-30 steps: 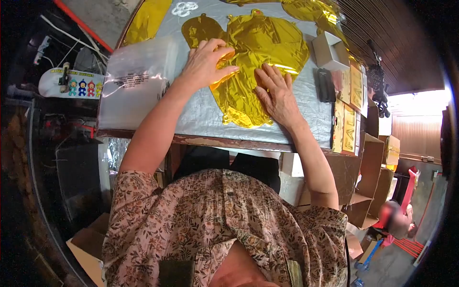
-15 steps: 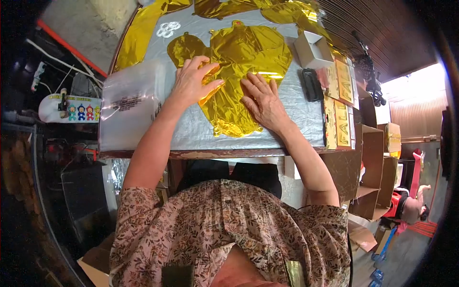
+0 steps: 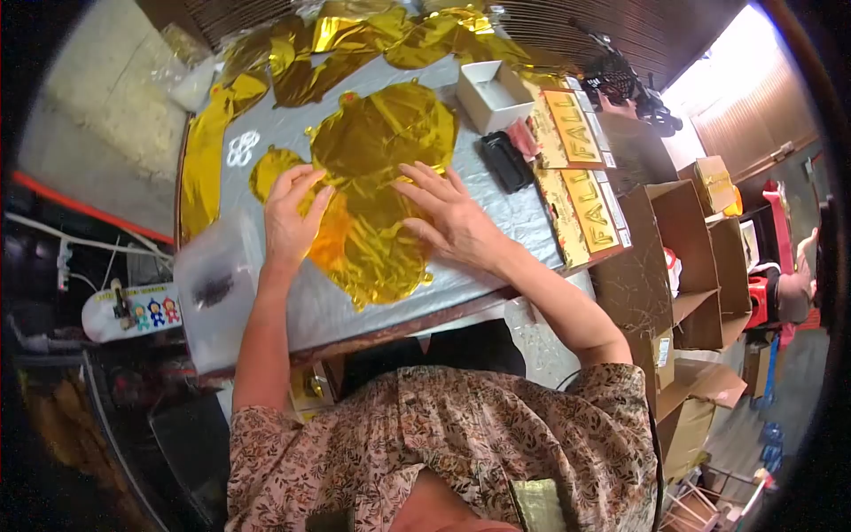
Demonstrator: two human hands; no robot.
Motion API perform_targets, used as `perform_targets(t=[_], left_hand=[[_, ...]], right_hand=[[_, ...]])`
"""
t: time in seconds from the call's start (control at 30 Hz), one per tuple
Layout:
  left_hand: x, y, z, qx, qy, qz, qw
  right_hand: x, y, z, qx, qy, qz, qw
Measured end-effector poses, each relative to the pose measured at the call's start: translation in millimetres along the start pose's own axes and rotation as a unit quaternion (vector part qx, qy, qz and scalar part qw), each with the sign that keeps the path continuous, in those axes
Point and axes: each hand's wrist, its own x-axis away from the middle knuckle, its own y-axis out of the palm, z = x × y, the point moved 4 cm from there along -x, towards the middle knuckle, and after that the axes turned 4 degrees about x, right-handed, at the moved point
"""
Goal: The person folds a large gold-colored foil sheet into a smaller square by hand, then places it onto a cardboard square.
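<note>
A deflated gold foil balloon (image 3: 386, 133) lies flat on the silver-covered table (image 3: 496, 244) in front of me. It has a large rounded upper part, a smaller lobe on the left and a narrower, creased lower part. My left hand (image 3: 292, 222) rests at its left edge beside the small lobe, thumb and fingers apart. On the right side of the balloon's middle lies my right hand (image 3: 456, 222), palm down with its fingers spread. Neither hand grips the foil. Parts of the balloon's edges are hidden under the fingers.
More gold foil balloons (image 3: 355, 40) line the table's back and left edges. White rings (image 3: 242, 149) and a stack of clear plastic bags (image 3: 208, 293) lie at left. At right are a white box (image 3: 494, 93), a black tray (image 3: 507, 161), "FALL" packages (image 3: 589, 208) and cardboard boxes (image 3: 683, 248).
The whole view has tilted and turned to the right. Both hands stay over the foil, their fingers shifted slightly. The balloon's upper part looks flatter and rounder than before.
</note>
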Motion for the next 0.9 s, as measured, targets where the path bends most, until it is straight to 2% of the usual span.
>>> perform_targets(t=[0.07, 0.17, 0.23, 0.3, 0.37, 0.43, 0.47, 0.5, 0.53, 0.57, 0.6, 0.63, 0.67, 0.73, 0.8, 0.87, 0.9], left_hand=[[-35, 11, 23, 0.011, 0.022, -0.012, 1.000], [-112, 48, 62, 0.083, 0.101, -0.040, 0.991], [-167, 90, 89, 0.083, 0.162, -0.083, 0.980], [-220, 144, 114, 0.082, 0.198, -0.130, 0.968], [-263, 203, 136, 0.074, 0.231, -0.182, 0.953], [-289, 257, 150, 0.070, 0.205, -0.226, 0.950], [-293, 275, 156, 0.087, 0.204, -0.235, 0.946], [-296, 292, 159, 0.102, 0.202, -0.245, 0.943], [-295, 304, 161, 0.101, 0.187, -0.252, 0.944], [-293, 311, 159, 0.100, 0.187, -0.254, 0.944], [-290, 313, 156, 0.090, 0.172, -0.251, 0.948], [-291, 314, 151, 0.078, 0.158, -0.247, 0.953], [-293, 311, 145, 0.075, 0.156, -0.247, 0.954], [-299, 302, 132, 0.040, 0.169, -0.285, 0.943], [-307, 292, 120, 0.048, 0.161, -0.268, 0.949], [-313, 284, 109, 0.046, 0.144, -0.250, 0.956], [-315, 283, 107, 0.046, 0.141, -0.250, 0.957]], right_hand=[[2, -40, 12, -0.005, -0.009, 0.024, 1.000], [8, -98, 65, 0.024, 0.043, 0.070, 0.996], [22, -120, 124, -0.031, 0.130, 0.142, 0.981], [29, -159, 161, -0.059, 0.228, 0.170, 0.957], [38, -183, 239, 0.024, 0.276, 0.250, 0.928], [46, -199, 323, 0.053, 0.316, 0.331, 0.887], [43, -208, 362, 0.055, 0.318, 0.331, 0.887], [41, -213, 402, 0.093, 0.377, 0.271, 0.881], [37, -214, 418, 0.129, 0.434, 0.208, 0.867], [33, -211, 429, 0.127, 0.435, 0.207, 0.867], [22, -203, 430, -0.046, 0.464, 0.263, 0.845], [16, -193, 440, -0.218, 0.475, 0.310, 0.794], [8, -188, 460, -0.265, 0.521, 0.276, 0.763], [-10, -190, 469, -0.252, 0.523, 0.276, 0.766], [-31, -192, 467, -0.184, 0.527, 0.310, 0.770], [-43, -193, 468, -0.322, 0.468, 0.337, 0.751], [-52, -206, 442, -0.284, 0.474, 0.323, 0.768]])
